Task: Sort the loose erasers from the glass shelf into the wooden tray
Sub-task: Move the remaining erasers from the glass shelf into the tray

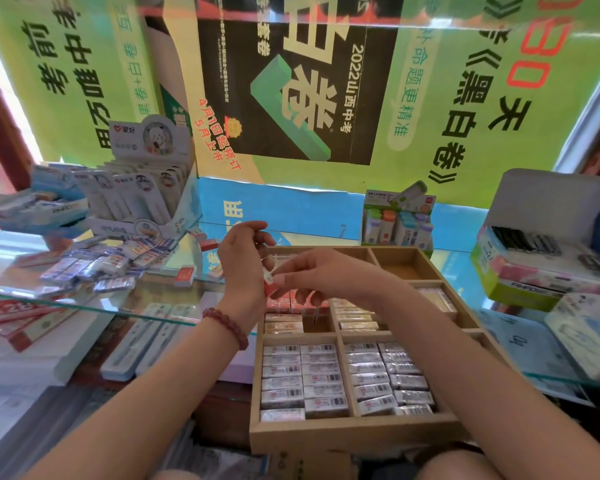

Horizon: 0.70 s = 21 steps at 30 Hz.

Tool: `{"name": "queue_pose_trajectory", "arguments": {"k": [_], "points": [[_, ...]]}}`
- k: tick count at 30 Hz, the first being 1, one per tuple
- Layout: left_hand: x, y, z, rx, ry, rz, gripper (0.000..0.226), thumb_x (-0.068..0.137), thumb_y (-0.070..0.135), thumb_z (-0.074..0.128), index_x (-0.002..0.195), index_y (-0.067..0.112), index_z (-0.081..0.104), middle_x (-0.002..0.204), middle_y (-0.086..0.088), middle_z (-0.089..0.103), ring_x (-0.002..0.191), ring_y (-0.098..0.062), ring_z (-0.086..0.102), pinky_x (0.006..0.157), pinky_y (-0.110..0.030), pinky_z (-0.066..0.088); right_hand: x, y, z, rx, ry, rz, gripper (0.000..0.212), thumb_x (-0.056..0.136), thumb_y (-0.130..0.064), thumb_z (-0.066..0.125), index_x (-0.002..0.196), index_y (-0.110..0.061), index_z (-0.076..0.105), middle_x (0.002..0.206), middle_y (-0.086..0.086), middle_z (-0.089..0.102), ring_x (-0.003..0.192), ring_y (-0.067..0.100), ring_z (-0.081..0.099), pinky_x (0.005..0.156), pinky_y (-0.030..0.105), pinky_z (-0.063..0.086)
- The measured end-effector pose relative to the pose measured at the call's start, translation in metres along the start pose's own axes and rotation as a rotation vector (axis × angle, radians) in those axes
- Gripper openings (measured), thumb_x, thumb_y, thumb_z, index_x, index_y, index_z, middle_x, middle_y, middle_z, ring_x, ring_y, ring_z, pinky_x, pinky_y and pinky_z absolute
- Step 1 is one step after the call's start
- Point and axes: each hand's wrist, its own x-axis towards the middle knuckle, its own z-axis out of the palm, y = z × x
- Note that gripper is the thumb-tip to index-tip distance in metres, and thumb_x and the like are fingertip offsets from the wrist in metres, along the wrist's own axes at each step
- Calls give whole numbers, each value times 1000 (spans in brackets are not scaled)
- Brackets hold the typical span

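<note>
Over the wooden tray (354, 433), right hand (317, 275) tight on red eraser (269, 285); left hand (241, 265) curled, hold unclear.

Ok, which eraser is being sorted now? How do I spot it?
Find the wooden tray of erasers. Above its left side, beside the left hand, the right hand pinches a red-and-white eraser. It alone is in the air; the rest lie in the tray or on the glass shelf.
</note>
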Motion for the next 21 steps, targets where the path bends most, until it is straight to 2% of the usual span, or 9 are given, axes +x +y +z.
{"name": "queue_pose_trajectory", "arguments": {"k": [3, 6, 8, 9, 11, 13, 14, 17, 21], "points": [[1, -2, 2, 23, -8, 61, 28, 89, 1, 33, 75, 10, 56, 57, -1, 51, 39, -6, 39, 38, -19, 31, 4, 6, 6, 106, 76, -17, 5, 90, -22, 64, 89, -17, 66, 77, -3, 67, 55, 5, 45, 53, 17, 40], [1, -4, 3, 57, -28, 122, 31, 91, -2, 32, 74, 10, 55, 58, -2, 53, 44, -4, 44, 45, -16, 37, 1, 7, 7, 206, -13, 15, 11, 91, -21, 63, 94, -11, 64, 60, -9, 58, 51, 4, 42, 52, 18, 39], [2, -7, 1, 142, -58, 138, 32, 92, -1, 32, 76, 13, 55, 65, -2, 56, 52, -3, 47, 53, -17, 39, -4, 4, -1, 167, 23, 50, 14, 92, -23, 61, 95, -10, 65, 59, -10, 57, 51, 5, 42, 51, 17, 39], [3, -9, 0, 198, -80, 135, 31, 93, 1, 32, 77, 15, 55, 70, -1, 58, 58, -5, 48, 58, -20, 40, -3, 4, -9, 93, 138, 82, 17, 91, -25, 61, 94, -10, 66, 65, -7, 58, 53, 7, 43, 52, 18, 40], [4, -14, -3, 312, -123, 121, 28, 93, 3, 36, 80, 18, 55, 80, 2, 60, 70, -8, 50, 72, -29, 42, 5, 18, -32, -153, 478, 150, 25, 90, -34, 58, 92, -11, 68, 72, -2, 60, 59, 10, 50, 57, 23, 45], [2, -17, -6, 389, -175, 129, 27, 91, 1, 39, 81, 18, 56, 82, 3, 60, 72, -6, 49, 73, -26, 40, 13, 38, -48, -455, 721, 250, 36, 92, -45, 50, 90, -14, 69, 77, 0, 64, 68, 14, 58, 59, 26, 46], [1, -17, -8, 423, -208, 153, 27, 90, -1, 40, 80, 18, 57, 81, 3, 60, 69, -4, 49, 70, -22, 39, 16, 49, -51, -574, 755, 317, 39, 93, -48, 48, 91, -13, 67, 80, 1, 64, 70, 15, 58, 57, 26, 43], [-2, -18, -14, 534, -303, 246, 30, 86, -9, 41, 76, 13, 58, 74, 5, 58, 62, 6, 50, 61, -6, 38, 27, 71, -48, -765, 718, 430, 32, 92, -43, 55, 98, -13, 62, 86, 1, 60, 74, 17, 55, 56, 26, 39], [1, -16, -22, 580, -387, 313, 37, 82, -15, 41, 68, 14, 58, 73, 3, 61, 64, 9, 53, 64, -5, 39, 45, 70, -46, -790, 649, 394, 35, 91, -48, 56, 97, -14, 62, 91, 2, 64, 80, 18, 60, 59, 27, 45]]}}
